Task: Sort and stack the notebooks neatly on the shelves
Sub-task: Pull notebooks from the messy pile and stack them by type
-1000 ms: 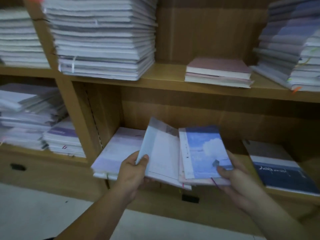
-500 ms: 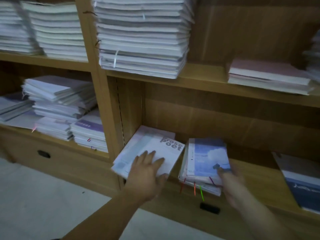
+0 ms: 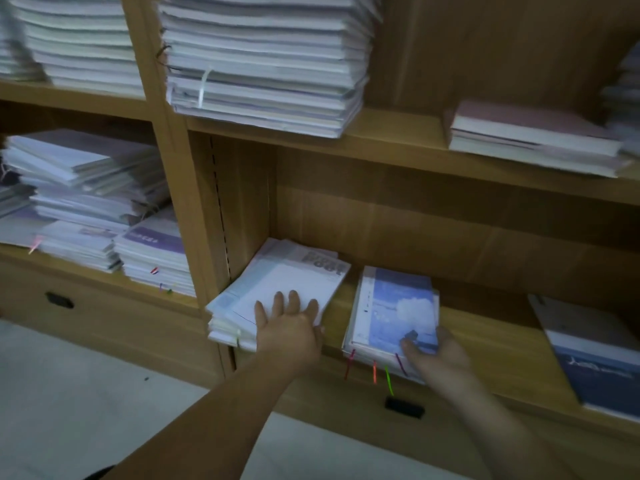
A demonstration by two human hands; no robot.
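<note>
A small stack of pale notebooks [image 3: 287, 285] lies at the left end of the lower wooden shelf [image 3: 485, 327], hanging a little over its front edge. My left hand [image 3: 287, 327] presses flat on its top cover with fingers spread. Beside it to the right lies a second stack topped by a blue sky-and-cloud notebook [image 3: 398, 303], with coloured ribbon markers dangling in front. My right hand [image 3: 433, 355] grips this stack's near right corner, thumb on the cover.
A dark blue notebook [image 3: 595, 358] lies further right on the same shelf. Pink-covered notebooks [image 3: 530, 133] and a tall white stack [image 3: 263, 60] sit on the shelf above. More stacks [image 3: 97, 199] fill the left bay. Pale floor lies below.
My left hand laid the white notebook on the left stack and now presses it flat. My right hand set the blue-topped stack down on the shelf. The view shifted right and closer.
</note>
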